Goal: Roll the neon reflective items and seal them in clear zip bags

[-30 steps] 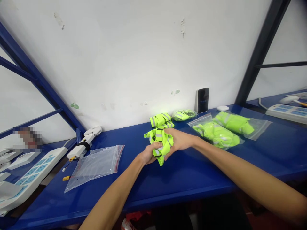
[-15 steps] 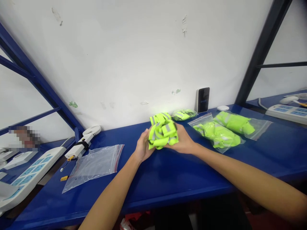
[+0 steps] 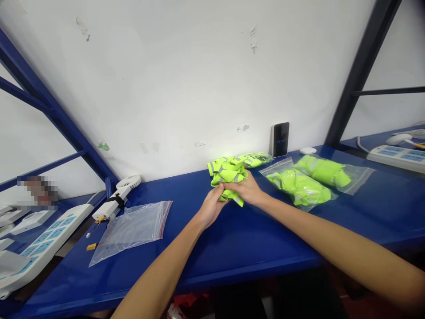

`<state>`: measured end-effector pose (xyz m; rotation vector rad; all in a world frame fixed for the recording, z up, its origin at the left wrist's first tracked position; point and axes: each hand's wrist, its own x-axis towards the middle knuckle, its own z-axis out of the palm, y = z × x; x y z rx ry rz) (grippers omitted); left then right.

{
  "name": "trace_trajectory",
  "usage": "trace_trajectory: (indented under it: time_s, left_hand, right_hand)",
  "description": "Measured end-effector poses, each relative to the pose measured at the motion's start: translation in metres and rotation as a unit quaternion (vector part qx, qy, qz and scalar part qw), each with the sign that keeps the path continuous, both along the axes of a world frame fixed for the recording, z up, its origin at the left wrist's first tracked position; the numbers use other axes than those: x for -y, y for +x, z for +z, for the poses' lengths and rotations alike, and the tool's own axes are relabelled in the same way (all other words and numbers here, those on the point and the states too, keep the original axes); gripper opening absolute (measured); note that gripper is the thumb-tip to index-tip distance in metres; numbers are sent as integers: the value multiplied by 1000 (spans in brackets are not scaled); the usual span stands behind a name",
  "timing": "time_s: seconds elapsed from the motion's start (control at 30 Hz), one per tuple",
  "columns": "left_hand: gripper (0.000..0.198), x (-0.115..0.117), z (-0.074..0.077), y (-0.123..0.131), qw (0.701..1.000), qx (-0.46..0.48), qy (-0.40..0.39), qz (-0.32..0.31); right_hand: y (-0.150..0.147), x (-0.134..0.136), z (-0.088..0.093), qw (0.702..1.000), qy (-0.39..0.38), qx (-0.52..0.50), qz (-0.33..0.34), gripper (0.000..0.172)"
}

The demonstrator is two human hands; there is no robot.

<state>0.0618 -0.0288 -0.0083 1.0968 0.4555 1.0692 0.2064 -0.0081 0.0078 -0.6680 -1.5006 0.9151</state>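
Note:
Both hands hold one bunched neon-yellow reflective vest (image 3: 230, 173) with grey strips, above the middle of the blue table. My left hand (image 3: 212, 207) grips its lower left side, thumb on top. My right hand (image 3: 247, 188) closes round its right side, fingers partly hidden by the cloth. Just behind, another piece of yellow reflective cloth (image 3: 215, 165) lies near the wall, beside a yellow vest in clear plastic (image 3: 257, 158). To the right are two more bagged vests, a nearer one (image 3: 302, 188) and a farther one (image 3: 325, 170). A flat clear zip bag (image 3: 133, 230) lies at left.
A white handheld fan (image 3: 129, 181) and a white device with a black strap (image 3: 109, 206) lie at the left. A dark-screened device (image 3: 280, 139) leans by the wall near a white disc (image 3: 308, 150). Power strips (image 3: 46, 241) and metal posts flank the blue table (image 3: 252, 248).
The vest has been squeezed and turned in my hands. My left hand has moved right and lower on it, its thumb now pressing on the cloth near the right hand.

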Motion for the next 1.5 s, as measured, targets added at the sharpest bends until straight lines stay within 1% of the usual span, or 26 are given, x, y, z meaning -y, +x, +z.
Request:
trace_trajectory:
  time_s: [0.07,0.13,0.2,0.23,0.3,0.37,0.4,0.47,0.53,0.6,0.67,0.73,0.83,0.93,1.0,1.07,1.1,1.17,1.23,1.3,1.33,1.37,1.4,1.43,1.47,1.5]
  left_hand:
    - [45,-4,-1,0,1000,-4,4,15]
    - [45,-7,-1,-2,999,-20,20,21]
    - [44,-8,0,-5,998,-43,34,23]
    - [44,-7,0,-7,998,-53,35,24]
    - [43,-5,-2,-8,997,-67,24,23]
    - [45,-4,-4,-8,996,-87,31,17]
    - [46,-3,-6,-7,994,-100,45,17]
    - [49,-3,-8,-4,990,-122,70,26]
    - [47,-4,-10,0,986,-138,82,49]
    - [41,-5,-11,3,981,-153,94,72]
    - [33,-4,-11,5,974,-174,120,86]
    - [26,-3,-13,6,962,-204,150,105]
    - [28,-2,-18,5,927,-278,195,159]
    - [26,-2,-19,1,893,-327,229,208]
    - [26,-3,-17,-5,881,-337,241,227]
    - [32,-5,-13,-13,878,-355,240,215]
    - [34,-6,-11,-17,879,-368,233,191]
    - [36,-9,-7,-28,885,-394,219,116]
    - [39,-12,-3,-39,891,-401,209,39]
    - [45,-14,1,-48,898,-391,202,-7]
    - [48,-15,3,-52,901,-384,201,-14]
    - [50,-16,5,-54,904,-376,203,-14]
    - [53,-17,7,-55,905,-369,211,-10]
    - [55,-18,8,-56,903,-365,226,3]
    - [56,-19,10,-55,898,-364,244,26]
    - [57,-20,11,-55,892,-365,262,54]
  right_hand:
    - [-1,0,-1,997,37,11,-74,52]
    - [-2,2,0,991,60,23,-117,55]
    - [-3,4,2,991,57,27,-115,55]
    - [-4,4,3,992,50,24,-109,60]
    - [-3,5,2,994,33,17,-99,82]
    - [-2,4,0,997,17,20,-77,104]
    - [-2,3,-1,997,12,26,-65,110]
    - [0,2,-4,996,23,45,-73,113]
    - [1,1,-4,987,64,76,-123,108]
    - [3,2,-3,973,116,113,-163,99]
    - [3,4,1,964,155,136,-169,84]
    - [2,7,4,959,177,142,-170,68]
    - [-3,10,3,954,197,138,-179,47]
    - [-7,9,-3,955,198,130,-180,43]
    - [-7,8,-6,965,171,123,-157,41]
    - [-5,6,-7,983,117,97,-107,30]
    - [-4,5,-6,991,81,73,-78,26]
    - [-1,4,-3,1000,-1,9,-14,30]
    - [2,4,2,994,-83,-35,62,31]
    - [6,6,7,979,-146,-48,137,25]
    - [8,7,10,970,-170,-49,166,31]
    - [10,9,12,962,-191,-48,190,50]
    - [12,10,15,954,-211,-44,208,73]
    - [15,11,18,948,-228,-33,220,92]
    - [18,12,21,944,-240,-10,228,102]
    - [21,13,24,941,-244,25,232,105]
